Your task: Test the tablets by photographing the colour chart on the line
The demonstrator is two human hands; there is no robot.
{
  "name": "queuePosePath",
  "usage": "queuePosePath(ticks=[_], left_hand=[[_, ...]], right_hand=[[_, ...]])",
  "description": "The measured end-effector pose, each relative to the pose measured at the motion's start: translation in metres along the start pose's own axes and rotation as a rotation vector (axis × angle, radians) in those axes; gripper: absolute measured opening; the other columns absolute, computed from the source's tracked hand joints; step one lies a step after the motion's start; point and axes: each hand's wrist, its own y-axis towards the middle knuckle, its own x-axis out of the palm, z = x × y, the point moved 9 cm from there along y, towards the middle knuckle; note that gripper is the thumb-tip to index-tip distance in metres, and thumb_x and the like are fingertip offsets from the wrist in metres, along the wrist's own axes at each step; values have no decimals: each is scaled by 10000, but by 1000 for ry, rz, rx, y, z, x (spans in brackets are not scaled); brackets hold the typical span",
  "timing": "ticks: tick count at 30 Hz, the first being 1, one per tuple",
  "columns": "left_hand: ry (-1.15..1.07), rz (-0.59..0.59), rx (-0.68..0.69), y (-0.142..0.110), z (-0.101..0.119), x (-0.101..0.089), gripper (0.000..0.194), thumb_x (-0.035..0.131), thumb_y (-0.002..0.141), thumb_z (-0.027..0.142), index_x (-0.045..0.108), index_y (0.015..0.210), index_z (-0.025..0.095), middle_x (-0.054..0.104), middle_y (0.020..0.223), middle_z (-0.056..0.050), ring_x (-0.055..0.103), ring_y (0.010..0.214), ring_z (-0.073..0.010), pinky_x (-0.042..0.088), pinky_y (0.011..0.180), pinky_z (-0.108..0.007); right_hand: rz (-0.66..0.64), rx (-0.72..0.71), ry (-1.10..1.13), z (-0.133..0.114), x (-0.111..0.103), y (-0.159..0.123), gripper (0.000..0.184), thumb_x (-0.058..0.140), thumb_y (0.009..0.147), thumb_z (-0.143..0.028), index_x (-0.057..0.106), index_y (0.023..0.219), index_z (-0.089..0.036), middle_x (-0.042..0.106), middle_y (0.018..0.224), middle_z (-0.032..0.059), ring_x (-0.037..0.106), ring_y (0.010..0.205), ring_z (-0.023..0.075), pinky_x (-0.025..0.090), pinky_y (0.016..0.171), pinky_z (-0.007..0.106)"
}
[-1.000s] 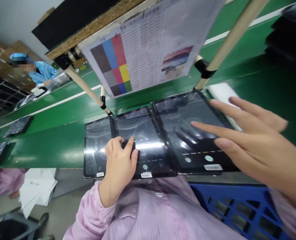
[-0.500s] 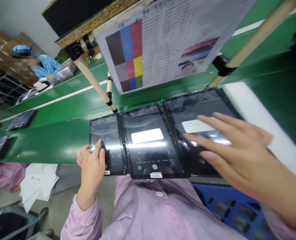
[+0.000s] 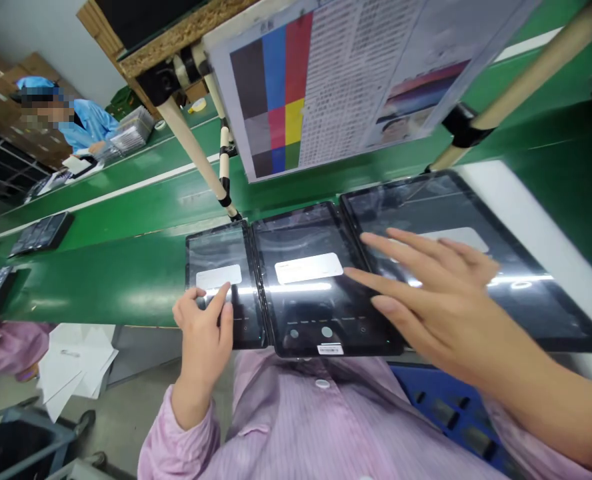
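Observation:
Three dark tablets lie side by side on the green bench, each showing a white pop-up box on its screen. Over the lower part of the left tablet point(image 3: 213, 243) is my left hand point(image 3: 203, 337), index finger stretched out just below the pop-up and the other fingers loosely bent, holding nothing. The middle tablet point(image 3: 303, 230) has camera-like controls and a barcode sticker at its near edge. My right hand point(image 3: 436, 297) spreads flat above the right tablet point(image 3: 406, 200), partly hiding it. Its index fingertip is at the right end of the middle tablet's pop-up; whether it touches is unclear.
A pipe frame point(image 3: 189, 150) holds a printed colour chart sheet point(image 3: 276, 100) behind the tablets. White foam point(image 3: 506, 193) lies beneath the right tablet. More tablets point(image 3: 41, 235) lie on the left. A blue crate point(image 3: 426, 393) stands below the bench. Co-workers are at the left.
My right hand has shifted left, its index finger now at the middle tablet's pop-up. A white pop-up has appeared on the left tablet, near my left index finger. The view has shifted slightly.

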Motion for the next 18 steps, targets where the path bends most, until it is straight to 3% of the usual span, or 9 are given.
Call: queuePosePath(ticks=[6,9,11,14,16,18], left_hand=[[60,-27,69,10,15,9,391,450,981,302,681,1293,259,439,1169,-155,432,1134,-322,361,995,-549],[118,-24,79,14,6,11,413,429,979,361,701,1268,247,500,1164,-170,482,1092,-334,388,975,-575],[120,30,30,16,-19,6,464,396,976,404,720,1236,198,548,1116,-181,525,1039,-340,412,954,-599],[54,95,-77,17,-76,1,582,409,935,502,705,1239,103,593,977,-168,572,989,-359,430,970,-623],[-88,58,-167,13,-116,8,686,452,887,564,644,1306,56,604,960,-160,600,1010,-362,447,1006,-584],[-303,-20,-377,2,-155,25,743,489,860,613,556,1409,116,638,1077,-160,602,1120,-370,416,1068,-579]], right_hand=[[74,146,-106,37,-21,-28,391,379,1017,-306,741,1054,-163,562,1378,167,498,1309,374,390,999,559],[88,294,-198,60,-34,-44,425,357,1032,-327,762,1034,-198,587,1365,132,512,1297,350,378,1004,554],[85,396,-262,76,-41,-52,445,344,1042,-348,775,1020,-238,597,1365,99,485,1330,336,351,1019,551],[87,494,-304,95,-47,-61,474,333,1048,-389,790,965,-291,598,1377,55,456,1359,317,306,1041,552],[93,526,-298,103,-46,-64,496,315,1051,-405,792,950,-313,592,1388,37,452,1362,307,285,1049,558],[86,555,-278,108,-42,-65,493,313,1051,-400,790,959,-320,583,1401,28,442,1371,302,267,1061,566]])
